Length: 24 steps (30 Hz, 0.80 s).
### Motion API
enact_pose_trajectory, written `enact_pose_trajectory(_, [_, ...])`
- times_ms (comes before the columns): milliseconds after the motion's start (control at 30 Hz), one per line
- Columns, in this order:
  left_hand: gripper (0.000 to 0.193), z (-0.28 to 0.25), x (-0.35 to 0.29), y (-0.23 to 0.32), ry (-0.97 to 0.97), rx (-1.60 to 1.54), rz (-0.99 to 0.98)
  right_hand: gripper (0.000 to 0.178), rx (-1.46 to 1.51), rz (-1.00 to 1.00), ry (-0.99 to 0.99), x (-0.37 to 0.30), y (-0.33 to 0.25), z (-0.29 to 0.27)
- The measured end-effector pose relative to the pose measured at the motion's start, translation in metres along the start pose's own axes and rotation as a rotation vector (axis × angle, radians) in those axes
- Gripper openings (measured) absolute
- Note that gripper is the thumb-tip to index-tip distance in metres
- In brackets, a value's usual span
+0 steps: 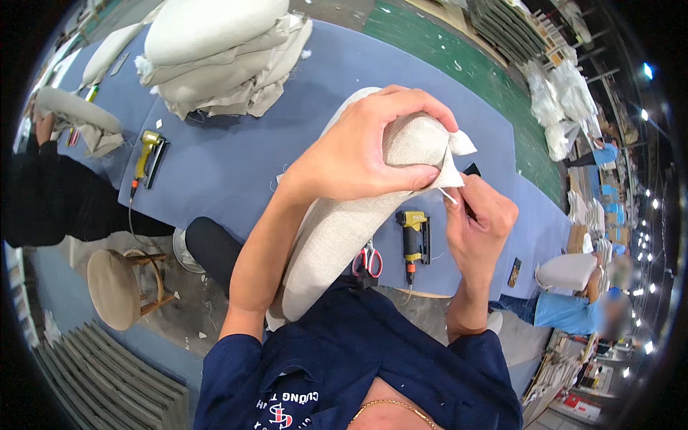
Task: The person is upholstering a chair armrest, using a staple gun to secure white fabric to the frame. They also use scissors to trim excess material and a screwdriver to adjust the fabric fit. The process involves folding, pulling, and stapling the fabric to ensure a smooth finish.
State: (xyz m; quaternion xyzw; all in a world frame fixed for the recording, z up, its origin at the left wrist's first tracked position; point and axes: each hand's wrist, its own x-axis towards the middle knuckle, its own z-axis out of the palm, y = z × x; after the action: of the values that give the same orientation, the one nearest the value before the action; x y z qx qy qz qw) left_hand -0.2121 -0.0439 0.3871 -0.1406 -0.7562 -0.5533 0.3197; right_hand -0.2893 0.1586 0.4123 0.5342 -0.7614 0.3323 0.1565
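At the near side of the table [236, 161], you have a pale cushion [337, 233] tipped up on a slant, its upper end out over the top and its lower end down by your shirt [358, 358]. It looks light for its bulk, padded and likely to give under a squeeze, with something firmer perhaps inside keeping its long shape. The woven cover should grip rather than slip; the loose flap [450, 172] at the upper end seems the limp part, and its edge could fray if tugged hard. The rounded end is a good place to take hold, with a broad palm, while the flap suits a fingertip pinch.

Your left hand [369, 143] is curled firmly around that end, fingers over the top and thumb pressed across the side nearer you. The cushion runs down from it, partly behind your left forearm. Your right hand [481, 215] is just right of the end, thumb and fingers closed on the flap's edge. Scissors [368, 259] and a yellow stapler [413, 240] lie between the cushion and your right forearm.
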Motion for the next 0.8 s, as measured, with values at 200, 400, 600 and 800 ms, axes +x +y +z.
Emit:
enact_pose_trajectory(200, [0.039, -0.009, 0.025, -0.013, -0.238, -0.036, 0.008, 0.016, -0.034, -0.053, -0.155, 0.009, 0.013, -0.031])
enact_pose_trajectory(400, [0.039, 0.011, 0.023, -0.021, -0.229, -0.159, -0.022, 0.02, -0.04, -0.062, -0.114, 0.004, 0.014, -0.024])
enact_pose_trajectory(600, [0.04, 0.012, 0.022, -0.016, -0.262, -0.143, -0.033, 0.02, -0.033, 0.09, -0.086, -0.016, 0.007, -0.027])
enact_pose_trajectory(800, [0.04, 0.026, 0.018, -0.01, -0.25, -0.094, -0.018, 0.01, 0.003, 0.154, 0.067, -0.037, -0.002, -0.01])
